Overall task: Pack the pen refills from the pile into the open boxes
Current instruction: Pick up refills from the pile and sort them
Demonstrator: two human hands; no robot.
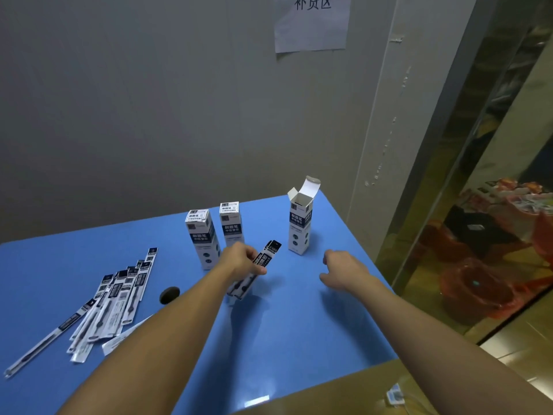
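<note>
Here, nearest: a brown carton (344,393) edge at the bottom, below the right forearm, with a small white packet (395,394) lying on it.

Table (299,324): blue top, bearing all items below.

Pile (113,298): loose refills in clear sleeves with black-and-white labels, fanned out flat, well left of the left hand; one long refill lies apart at the pile's left edge, pointing toward the near-left corner.

Hole (169,294): dark round opening in the table, between the pile and the left forearm.

Left hand (244,260): fingers and thumb curled round a bundle (259,266) of refills, held tilted above the table, label end up and to the right, lower end hanging below the hand.

Right hand (341,269): holds nothing, fingers loosely curled, thumb out, hovering right of the bundle and apart from it.

Closed box, front (203,241): upright, white with dark print, just behind and left of the left hand.

Closed box, rear (231,223): upright, just beyond the left hand, beside the front one.

Open box (300,226): upright, lid flaps raised, beyond and between the two hands, nearer the right hand.

Wall (149,115): grey, behind the table.

Paper sign (312,22): on the wall, high above the open box.

Red bins (478,292): on the floor, far right of the right hand.
</note>
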